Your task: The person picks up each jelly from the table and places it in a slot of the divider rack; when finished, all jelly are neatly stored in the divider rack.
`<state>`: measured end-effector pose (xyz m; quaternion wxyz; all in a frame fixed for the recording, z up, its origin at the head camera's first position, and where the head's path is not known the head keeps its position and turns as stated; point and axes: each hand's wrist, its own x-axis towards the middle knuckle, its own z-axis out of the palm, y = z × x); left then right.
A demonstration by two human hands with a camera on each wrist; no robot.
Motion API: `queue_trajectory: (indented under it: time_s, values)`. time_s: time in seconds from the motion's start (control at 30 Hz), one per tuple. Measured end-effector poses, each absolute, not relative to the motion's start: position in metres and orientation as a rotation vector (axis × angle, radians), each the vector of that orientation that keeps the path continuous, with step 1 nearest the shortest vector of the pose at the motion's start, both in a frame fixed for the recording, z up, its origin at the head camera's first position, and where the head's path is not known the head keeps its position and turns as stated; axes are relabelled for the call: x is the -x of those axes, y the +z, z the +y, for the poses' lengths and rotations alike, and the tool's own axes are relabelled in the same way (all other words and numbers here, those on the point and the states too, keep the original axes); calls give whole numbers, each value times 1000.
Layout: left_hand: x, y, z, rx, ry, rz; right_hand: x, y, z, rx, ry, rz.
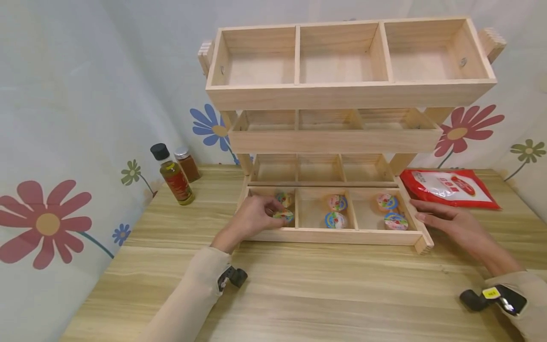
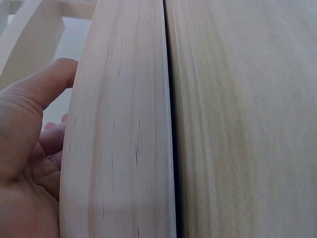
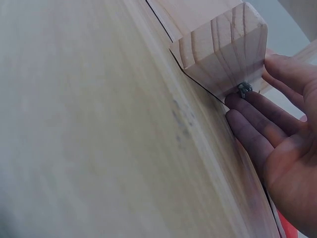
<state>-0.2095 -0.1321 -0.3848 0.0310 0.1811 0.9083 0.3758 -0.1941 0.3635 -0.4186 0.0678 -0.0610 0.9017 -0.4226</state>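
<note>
A tiered wooden rack stands on the table, its bottom tray divided into three compartments. My left hand reaches into the left compartment and pinches a small jelly cup with a printed lid; the tray's front board hides the fingertips in the left wrist view. Just behind it sits another jelly cup. Two jelly cups lie in the middle compartment and two more in the right one. My right hand touches the rack's right side, fingers nearly straight against the wooden end.
A red and white packet lies right of the rack, close to my right hand. At the left back stand an oil bottle with a black cap and a small brown jar. The upper tiers overhang the bottom tray.
</note>
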Motion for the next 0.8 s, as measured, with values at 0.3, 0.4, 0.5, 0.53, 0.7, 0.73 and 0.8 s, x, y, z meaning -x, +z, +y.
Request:
queue_trajectory:
  time_s: [0.3,0.4,0.5,0.53,0.7,0.73,0.8]
  values:
    - [211,-388,-133,-565,1186,2781,194,-418,363,194,-1265,2719]
    - [212,-387,-133,-565,1206,2766,194,-418,364,198,-1271,2722]
    - [211,-387,-133,-560,1210,2756,195,-417,364,196,-1257,2729]
    - [211,-386,-133,-556,1210,2754,195,-417,364,191,-1251,2729]
    - [211,-388,-134,-565,1208,2744,195,-418,364,169,-1237,2718]
    - [211,-388,-134,-569,1209,2746,195,-418,364,164,-1239,2716]
    - [211,-388,-134,-576,1212,2747,195,-418,364,169,-1244,2712]
